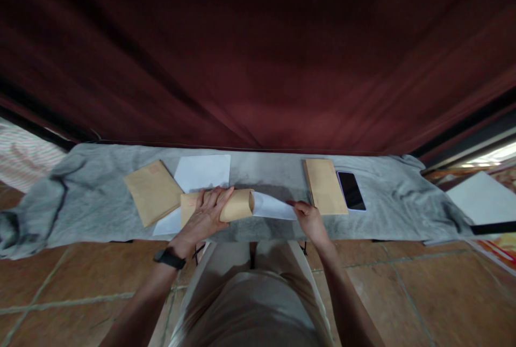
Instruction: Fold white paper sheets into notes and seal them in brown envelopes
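Note:
My left hand (pixel 207 214), with a dark band at the wrist, lies across a brown envelope (pixel 237 204) and grips it with the fingers over its top. The envelope's right end gapes and bulges. A folded white sheet of paper (pixel 272 206) sticks out of that mouth; how far in it reaches is hidden. At the sheet's right end, my right hand (pixel 308 218) pinches it between thumb and fingers. More white paper (pixel 203 171) lies flat behind and under the held envelope.
Left on the grey cloth-covered table (pixel 100 196) rests a small pile of brown envelopes (pixel 153 191). To the right are a brown envelope stack (pixel 327 186) and a phone (pixel 351 191) with a dark screen. A dark red curtain (pixel 258 67) hangs behind the table.

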{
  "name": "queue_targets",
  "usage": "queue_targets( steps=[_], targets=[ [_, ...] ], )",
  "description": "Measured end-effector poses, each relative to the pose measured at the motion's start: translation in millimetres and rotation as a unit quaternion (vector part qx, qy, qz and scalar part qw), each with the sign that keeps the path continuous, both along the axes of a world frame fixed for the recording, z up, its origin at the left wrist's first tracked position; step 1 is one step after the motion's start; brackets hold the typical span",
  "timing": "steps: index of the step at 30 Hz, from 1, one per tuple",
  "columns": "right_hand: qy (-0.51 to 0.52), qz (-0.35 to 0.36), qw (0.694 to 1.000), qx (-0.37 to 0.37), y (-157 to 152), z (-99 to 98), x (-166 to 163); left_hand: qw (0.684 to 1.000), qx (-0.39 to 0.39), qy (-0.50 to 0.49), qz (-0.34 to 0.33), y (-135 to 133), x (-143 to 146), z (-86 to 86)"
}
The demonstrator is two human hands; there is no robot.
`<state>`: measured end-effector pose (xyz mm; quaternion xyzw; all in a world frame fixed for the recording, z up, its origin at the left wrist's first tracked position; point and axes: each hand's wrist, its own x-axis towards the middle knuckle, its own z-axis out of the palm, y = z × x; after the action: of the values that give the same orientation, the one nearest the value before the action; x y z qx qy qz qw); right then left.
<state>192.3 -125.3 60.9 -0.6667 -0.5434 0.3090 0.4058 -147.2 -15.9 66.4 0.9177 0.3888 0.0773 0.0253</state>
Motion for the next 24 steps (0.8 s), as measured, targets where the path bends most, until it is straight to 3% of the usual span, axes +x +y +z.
queue_targets(
  steps=[10, 24],
  targets=[
    [-0.071, 0.027, 0.996, -0.044, 8, 2.2, 0, 1.000, -0.001, 0.010, -0.015, -1, 5, 4.2],
    [-0.011, -0.008, 0.998, -0.064, 6, -11.3, -9, 0.999, -0.024, -0.012, -0.042, 0, 14, -2.5]
  ],
)
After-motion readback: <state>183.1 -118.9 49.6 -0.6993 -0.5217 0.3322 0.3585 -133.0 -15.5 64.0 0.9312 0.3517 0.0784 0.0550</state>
